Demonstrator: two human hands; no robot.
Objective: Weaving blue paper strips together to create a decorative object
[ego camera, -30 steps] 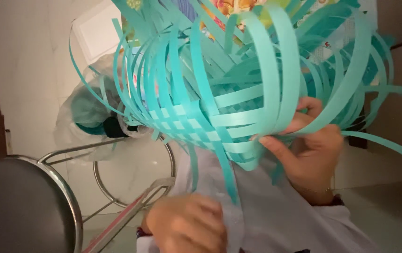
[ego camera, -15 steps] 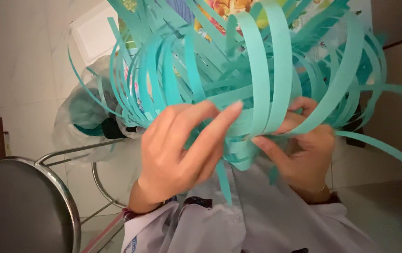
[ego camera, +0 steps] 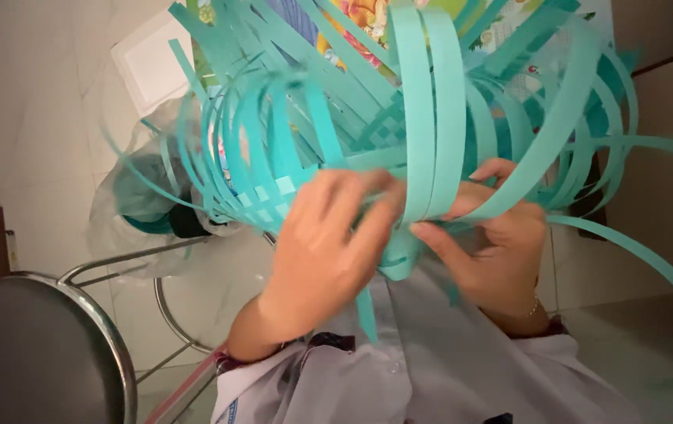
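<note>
A half-woven piece made of teal plastic strips [ego camera: 376,141] fills the upper middle of the view, its loose strips curving out on all sides. My left hand [ego camera: 329,251] presses on its woven lower part, fingers spread and tucked among the strips. My right hand [ego camera: 493,243] grips the piece from the right, thumb against two wide strips [ego camera: 431,126] that arch upward. Both wrists come out of light grey sleeves [ego camera: 431,369].
A round metal stool [ego camera: 46,353] with a dark seat stands at the lower left. Behind the weave lie a clear plastic bag with teal material [ego camera: 140,204], a white box [ego camera: 156,63] and colourful printed paper [ego camera: 360,20] on a pale tiled floor.
My left hand rose from my lap to the weave and now presses on it. The woven piece has tilted and shifted slightly right; my right hand kept its hold.
</note>
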